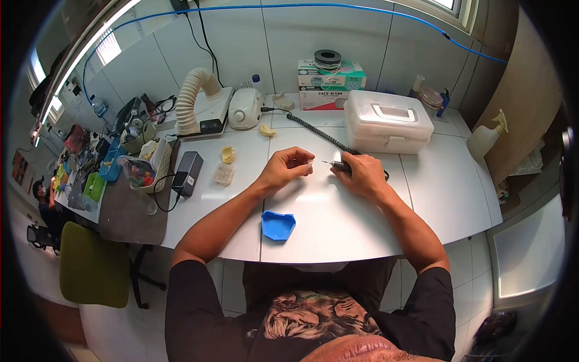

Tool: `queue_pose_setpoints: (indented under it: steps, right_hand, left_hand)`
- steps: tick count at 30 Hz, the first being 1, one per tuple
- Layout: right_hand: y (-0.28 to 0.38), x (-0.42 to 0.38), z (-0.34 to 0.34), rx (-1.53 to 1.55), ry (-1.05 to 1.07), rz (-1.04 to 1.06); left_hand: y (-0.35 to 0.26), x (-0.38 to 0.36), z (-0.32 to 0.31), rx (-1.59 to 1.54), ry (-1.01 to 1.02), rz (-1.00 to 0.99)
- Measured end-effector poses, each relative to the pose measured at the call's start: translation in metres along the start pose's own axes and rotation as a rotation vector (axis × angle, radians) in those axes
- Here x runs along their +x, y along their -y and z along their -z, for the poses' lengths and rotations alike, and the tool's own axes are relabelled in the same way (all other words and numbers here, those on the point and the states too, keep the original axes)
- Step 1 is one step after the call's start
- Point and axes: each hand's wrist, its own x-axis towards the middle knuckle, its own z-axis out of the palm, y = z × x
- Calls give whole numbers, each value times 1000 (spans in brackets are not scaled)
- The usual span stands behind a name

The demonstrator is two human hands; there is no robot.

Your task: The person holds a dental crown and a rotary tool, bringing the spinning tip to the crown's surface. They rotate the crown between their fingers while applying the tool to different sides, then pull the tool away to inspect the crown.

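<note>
My left hand [282, 171] pinches a small whitish piece [310, 163] between thumb and fingertips; its exact kind is too small to make out. Wrapped in the fingers of my right hand [363, 174] is a rotary handpiece [339, 165], its thin bit pointing left at the piece, with a small gap between them. A black coiled cord [319, 134] runs from behind that hand toward a white control unit [246, 108]. Nearer my body lies a blue angular mould [278, 225]. Left of my left hand are a yellowish dental cast [227, 155] and a small clear box [224, 175].
Another yellowish piece [266, 130] lies farther back. A ribbed hose [192, 102], mask boxes [330, 84] and a white case [389, 120] line the rear. A black power adapter [188, 174] stands left; a spray bottle [487, 137] stands right. A person [45, 199] is far left.
</note>
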Motion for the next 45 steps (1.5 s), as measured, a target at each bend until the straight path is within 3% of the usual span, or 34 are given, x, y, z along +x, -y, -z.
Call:
queue_pose_setpoints:
  steps: [6, 22, 27, 30, 36, 45]
  right_hand:
    - [6, -11, -3, 37, -79, 32]
    - [9, -2, 1, -12, -28, 124]
    - [4, -2, -9, 1, -140, 165]
    - [14, -3, -4, 107, -200, 234]
    - [44, -16, -1, 222, -275, 393]
    - [52, -29, -2, 521, -283, 409]
  left_hand:
    - [9, -2, 1, 177, -3, -76]
    - [5, -9, -3, 155, 36, -51]
    - [4, -10, -2, 206, 34, -52]
    - [2, -12, -5, 283, 8, -113]
    - [-5, -19, -15, 482, -15, -485]
    - [-13, -23, -26, 592, -40, -667]
